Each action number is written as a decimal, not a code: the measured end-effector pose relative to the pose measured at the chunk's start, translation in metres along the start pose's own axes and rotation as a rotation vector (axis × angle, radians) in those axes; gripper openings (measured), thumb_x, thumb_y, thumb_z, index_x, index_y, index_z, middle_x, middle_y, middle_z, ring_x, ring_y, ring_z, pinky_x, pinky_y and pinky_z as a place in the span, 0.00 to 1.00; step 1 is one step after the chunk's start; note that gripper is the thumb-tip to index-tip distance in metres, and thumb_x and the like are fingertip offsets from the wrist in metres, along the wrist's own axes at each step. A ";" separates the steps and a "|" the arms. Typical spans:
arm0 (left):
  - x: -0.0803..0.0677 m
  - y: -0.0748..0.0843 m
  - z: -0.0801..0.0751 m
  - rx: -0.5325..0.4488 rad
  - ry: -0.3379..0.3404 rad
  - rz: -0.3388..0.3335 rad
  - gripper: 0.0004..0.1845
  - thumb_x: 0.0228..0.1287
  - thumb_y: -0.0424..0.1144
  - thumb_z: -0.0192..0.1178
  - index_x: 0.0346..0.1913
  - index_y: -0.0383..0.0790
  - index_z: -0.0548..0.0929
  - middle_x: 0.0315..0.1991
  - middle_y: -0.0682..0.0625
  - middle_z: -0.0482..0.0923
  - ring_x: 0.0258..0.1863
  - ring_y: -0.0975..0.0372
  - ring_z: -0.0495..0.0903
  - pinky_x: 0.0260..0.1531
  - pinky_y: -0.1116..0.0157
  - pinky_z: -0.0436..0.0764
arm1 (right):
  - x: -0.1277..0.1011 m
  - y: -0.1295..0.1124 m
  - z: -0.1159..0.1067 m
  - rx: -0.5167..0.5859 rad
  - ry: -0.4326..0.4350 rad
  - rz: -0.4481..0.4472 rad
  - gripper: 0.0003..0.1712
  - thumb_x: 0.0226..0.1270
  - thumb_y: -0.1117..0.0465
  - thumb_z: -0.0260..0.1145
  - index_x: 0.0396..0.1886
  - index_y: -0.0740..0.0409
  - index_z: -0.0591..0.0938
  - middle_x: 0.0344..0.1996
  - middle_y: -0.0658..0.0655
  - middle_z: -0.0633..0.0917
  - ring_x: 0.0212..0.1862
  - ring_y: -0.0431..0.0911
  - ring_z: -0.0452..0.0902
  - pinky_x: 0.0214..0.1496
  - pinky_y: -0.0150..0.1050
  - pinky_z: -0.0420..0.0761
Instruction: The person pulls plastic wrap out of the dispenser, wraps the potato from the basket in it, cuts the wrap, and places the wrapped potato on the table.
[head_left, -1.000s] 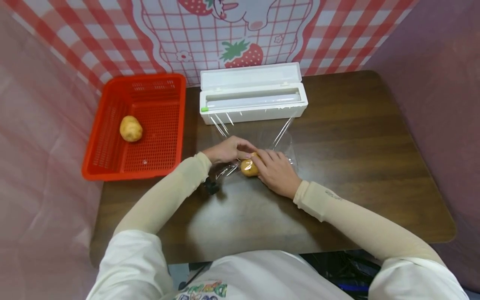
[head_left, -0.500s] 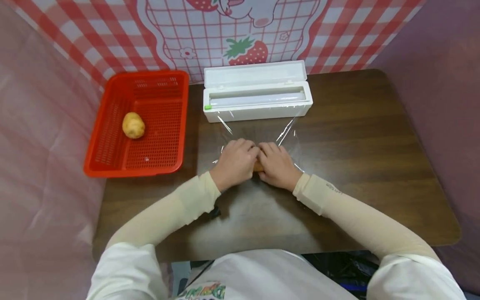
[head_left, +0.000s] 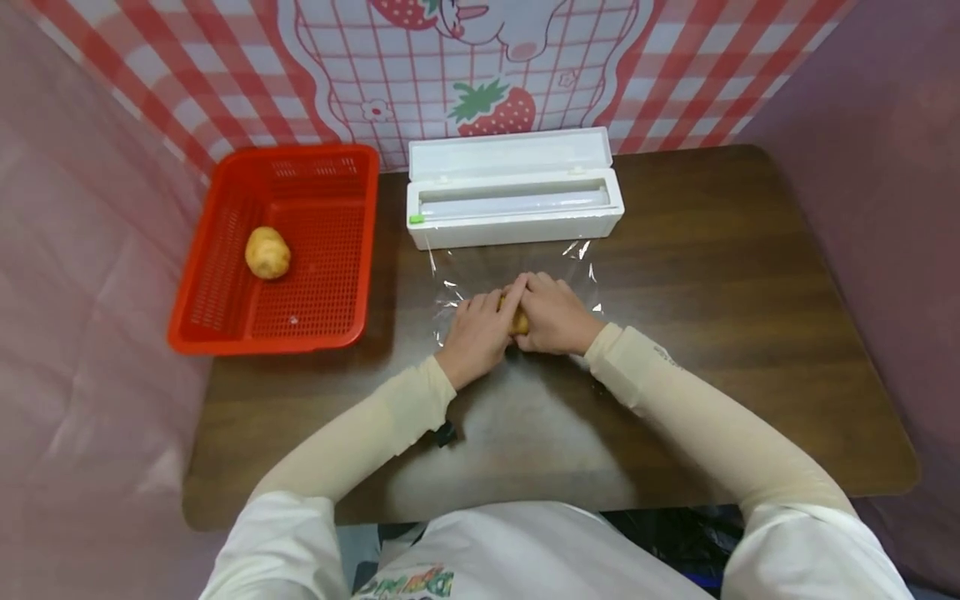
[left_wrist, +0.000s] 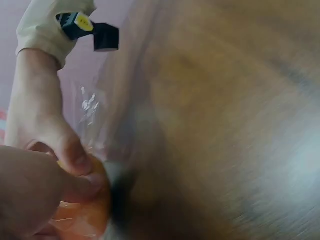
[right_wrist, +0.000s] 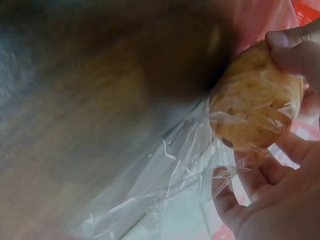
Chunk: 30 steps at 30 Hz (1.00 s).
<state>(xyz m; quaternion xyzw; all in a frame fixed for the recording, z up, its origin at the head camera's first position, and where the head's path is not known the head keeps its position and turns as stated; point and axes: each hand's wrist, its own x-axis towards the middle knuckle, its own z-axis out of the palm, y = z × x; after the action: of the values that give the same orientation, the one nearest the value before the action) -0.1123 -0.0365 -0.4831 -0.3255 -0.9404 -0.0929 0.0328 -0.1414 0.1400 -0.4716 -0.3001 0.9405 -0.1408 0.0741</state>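
A yellow-brown potato (head_left: 519,322) lies between my two hands, partly covered by clear cling film (right_wrist: 170,185). My left hand (head_left: 477,337) grips it from the left, the thumb on the near side. My right hand (head_left: 557,315) holds its right side, and the two hands' fingers meet over the top. The right wrist view shows the potato (right_wrist: 255,100) with film stretched tight and creased across its skin, thumbs at its upper end. In the left wrist view both thumbs press on the film-covered potato (left_wrist: 82,217). The film runs back to a white dispenser (head_left: 516,227).
The dispenser's lid (head_left: 510,157) is raised; a green slider (head_left: 416,219) sits at its left end. A red plastic basket (head_left: 367,250) at the left holds another potato (head_left: 267,252). Below is a brown wooden table (head_left: 720,333), with a red checked cloth (head_left: 247,75) behind.
My left hand has swung over the film and onto the potato's left side. The right hand has drawn round its right side. Fingers of both hands now overlap above it.
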 end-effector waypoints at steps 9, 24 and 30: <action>0.024 -0.016 -0.015 -0.119 -0.249 -0.022 0.53 0.64 0.47 0.70 0.82 0.43 0.45 0.53 0.41 0.81 0.48 0.49 0.79 0.46 0.51 0.77 | 0.009 0.009 -0.010 0.135 -0.069 0.032 0.41 0.49 0.50 0.78 0.62 0.63 0.78 0.50 0.61 0.81 0.48 0.56 0.76 0.50 0.57 0.78; 0.067 -0.034 -0.032 -0.229 -0.543 0.012 0.28 0.66 0.45 0.68 0.65 0.43 0.71 0.49 0.48 0.81 0.48 0.56 0.80 0.50 0.48 0.76 | -0.019 -0.015 0.015 -0.281 0.284 0.087 0.38 0.57 0.50 0.77 0.61 0.68 0.76 0.53 0.66 0.79 0.58 0.60 0.72 0.56 0.59 0.72; 0.078 -0.039 -0.043 -0.242 -0.608 0.022 0.21 0.67 0.45 0.67 0.59 0.44 0.75 0.46 0.51 0.81 0.44 0.60 0.80 0.47 0.54 0.79 | -0.013 -0.014 0.009 -0.354 0.372 0.026 0.33 0.56 0.49 0.78 0.52 0.66 0.79 0.48 0.63 0.83 0.55 0.58 0.75 0.57 0.58 0.71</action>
<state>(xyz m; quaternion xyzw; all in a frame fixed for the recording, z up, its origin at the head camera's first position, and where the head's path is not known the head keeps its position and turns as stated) -0.1979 -0.0274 -0.4377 -0.3502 -0.8855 -0.1022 -0.2876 -0.1210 0.1344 -0.4752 -0.2651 0.9518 -0.0259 -0.1517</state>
